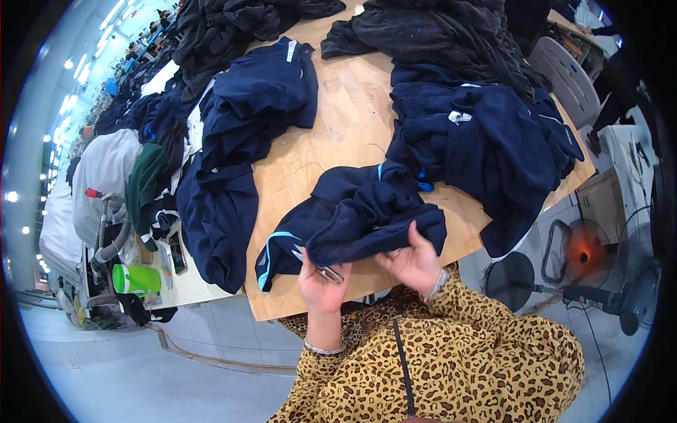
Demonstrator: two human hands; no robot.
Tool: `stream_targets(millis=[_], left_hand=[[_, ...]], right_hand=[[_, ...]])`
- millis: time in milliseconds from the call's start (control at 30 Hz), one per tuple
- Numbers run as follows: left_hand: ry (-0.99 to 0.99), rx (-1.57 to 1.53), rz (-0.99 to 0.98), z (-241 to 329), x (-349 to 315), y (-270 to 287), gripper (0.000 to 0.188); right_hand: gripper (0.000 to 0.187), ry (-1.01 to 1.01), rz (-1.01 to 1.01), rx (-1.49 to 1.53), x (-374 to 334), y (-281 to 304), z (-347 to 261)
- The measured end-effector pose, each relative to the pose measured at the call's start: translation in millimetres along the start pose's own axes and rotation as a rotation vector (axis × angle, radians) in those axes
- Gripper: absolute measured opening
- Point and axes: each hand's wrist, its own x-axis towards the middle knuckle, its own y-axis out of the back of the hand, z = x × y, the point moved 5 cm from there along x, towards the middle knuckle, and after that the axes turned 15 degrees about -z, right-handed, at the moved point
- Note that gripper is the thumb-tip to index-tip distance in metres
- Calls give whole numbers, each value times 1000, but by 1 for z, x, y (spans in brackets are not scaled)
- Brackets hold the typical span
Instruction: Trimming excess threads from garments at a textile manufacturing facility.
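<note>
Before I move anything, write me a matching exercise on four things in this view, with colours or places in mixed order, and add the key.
1. snips
2. container
3. garment by the hands
4. chair

A. grey, at upper right
B. navy, mid-picture
C. in the left hand
D. bright green, at left

Pairs: 1-C, 2-D, 3-B, 4-A

Clothes piles (486, 137) are crowding a table (345, 116) and lights (68, 64) are running overhead, showing a garment workshop.
</note>
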Motion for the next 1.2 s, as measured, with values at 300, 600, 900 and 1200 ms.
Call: stream_targets(millis=[300, 600, 900, 1200], left_hand=[[-67, 1, 227, 20, -12, 30, 37], [-12, -66, 174, 13, -17, 36, 36], [62, 22, 251, -4, -19, 47, 43], [372, 58, 237, -19, -12, 28, 48]], right_hand=[[47, 108, -114, 173, 4, -6, -33], [47, 110, -62, 39, 5, -2, -32], [41, -283, 217, -563, -37, 14, 9], [29, 137, -445, -2239, 6, -104, -6]])
